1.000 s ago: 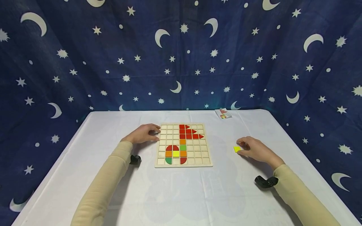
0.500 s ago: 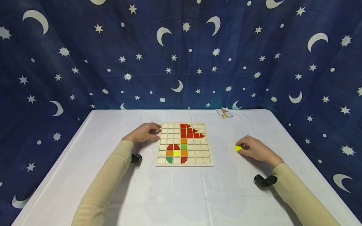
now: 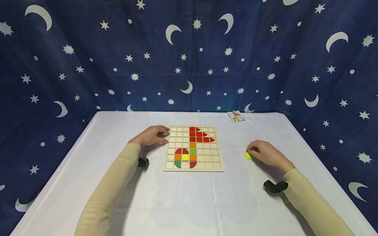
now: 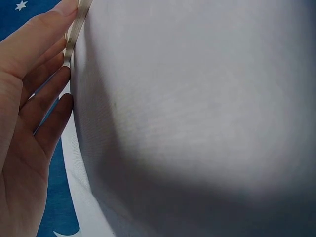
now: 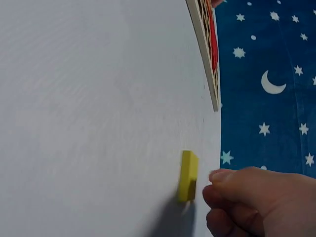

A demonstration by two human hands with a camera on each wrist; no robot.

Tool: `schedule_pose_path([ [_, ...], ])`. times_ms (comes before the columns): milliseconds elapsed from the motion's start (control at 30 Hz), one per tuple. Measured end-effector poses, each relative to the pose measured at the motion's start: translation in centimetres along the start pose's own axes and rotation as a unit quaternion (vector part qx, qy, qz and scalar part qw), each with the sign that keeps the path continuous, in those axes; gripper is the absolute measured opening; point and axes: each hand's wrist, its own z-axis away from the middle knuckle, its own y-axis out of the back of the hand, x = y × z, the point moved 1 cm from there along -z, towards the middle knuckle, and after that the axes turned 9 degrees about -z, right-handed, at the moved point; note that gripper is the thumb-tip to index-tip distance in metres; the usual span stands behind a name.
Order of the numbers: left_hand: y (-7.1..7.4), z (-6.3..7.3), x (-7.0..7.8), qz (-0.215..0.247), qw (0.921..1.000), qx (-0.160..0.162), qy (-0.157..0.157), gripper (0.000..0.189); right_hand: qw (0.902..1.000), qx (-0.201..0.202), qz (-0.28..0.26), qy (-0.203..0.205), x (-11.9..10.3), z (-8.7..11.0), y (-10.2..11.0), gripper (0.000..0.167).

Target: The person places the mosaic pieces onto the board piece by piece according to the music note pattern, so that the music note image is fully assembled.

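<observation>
A square wooden grid board point(image 3: 193, 170) lies flat mid-table, with coloured tiles set in some cells. Beside its left edge, my left hand point(image 3: 152, 135) has the thumb and fingertips against the rim; in the left wrist view those fingers point(image 4: 47, 106) extend fairly straight. To the right of the board, a yellow square tile point(image 3: 249, 156) rests on the cloth. My right hand point(image 3: 267, 153) is just over it. In the right wrist view a narrow gap separates the yellow tile from the thumb point(image 5: 222, 176). The fingers there are curled, and nothing shows between them.
A small picture card point(image 3: 236, 116) with a similar coloured pattern lies near the table's back edge. White cloth point(image 3: 189, 203) covers the table. A dark blue curtain point(image 3: 153, 49) with moons and stars hangs behind and at both sides.
Half a second ago the yellow tile was tilted between my right fingers; now it lies flat, with the fingertips slightly above it. My left hand stays at the board's edge.
</observation>
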Motion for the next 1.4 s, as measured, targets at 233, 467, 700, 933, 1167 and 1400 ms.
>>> schedule_pose_path([
  [233,0.0,-0.1,-0.1,0.0,1.0,0.0,-0.003,0.047,0.9985,-0.054,-0.002,0.011,-0.7,0.0,0.9,0.03],
  [467,0.2,0.1,0.1,0.0,1.0,0.001,-0.002,0.047,0.9887,-0.141,-0.04,0.032,0.2,0.8,1.7,0.038],
  [700,0.2,0.1,0.1,0.004,1.0,0.003,-0.003,0.046,0.9927,-0.098,-0.023,0.067,0.7,0.6,1.0,0.02],
  [933,0.1,0.1,0.1,0.006,1.0,-0.001,0.001,0.047,0.9947,-0.077,0.007,0.067,0.1,0.1,0.5,0.02],
  [1167,0.2,0.1,0.2,0.003,1.0,0.002,-0.007,0.048,0.9962,-0.074,0.012,0.045,0.1,-0.6,0.2,0.031],
  [1400,0.2,0.2,0.2,0.003,0.9999,0.004,-0.01,0.047,0.997,-0.062,0.014,0.044,0.1,-0.8,0.0,0.021],
])
